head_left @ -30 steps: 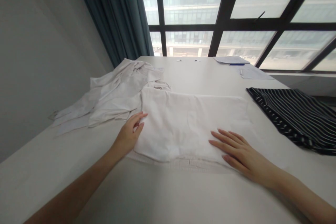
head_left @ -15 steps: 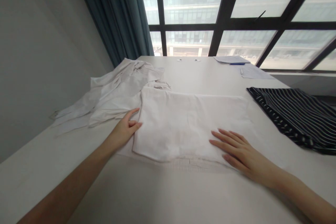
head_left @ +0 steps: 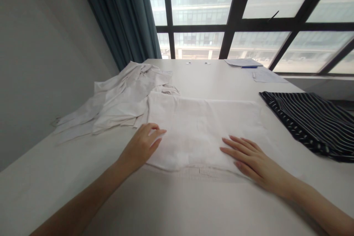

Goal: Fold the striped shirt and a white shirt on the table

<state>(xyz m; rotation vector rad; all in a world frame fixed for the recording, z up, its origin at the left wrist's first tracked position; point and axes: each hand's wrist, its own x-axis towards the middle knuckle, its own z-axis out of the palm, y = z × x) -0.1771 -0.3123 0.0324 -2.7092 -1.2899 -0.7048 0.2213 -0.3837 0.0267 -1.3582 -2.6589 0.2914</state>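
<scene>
A folded white cloth (head_left: 199, 125) lies flat on the table in front of me, with a thin layer showing along its near edge. My left hand (head_left: 143, 142) is over the cloth's left side, fingers bent and apart, thumb and fingertips pointing right. It hides part of the left edge, and I cannot tell whether the fingertips press on the fabric. On the near right part of the cloth rests my right hand (head_left: 251, 160), palm down with fingers spread out.
Crumpled white fabric (head_left: 124, 92) is heaped at the back left, against the folded cloth. A black striped garment (head_left: 312, 121) lies to the right. Papers (head_left: 243, 62) with a blue pen (head_left: 249, 67) are at the far end of the white table (head_left: 179, 210), before the windows.
My left hand has moved right, from the cloth's left edge to over its left side, with the fingers more bent. The right hand stays in place.
</scene>
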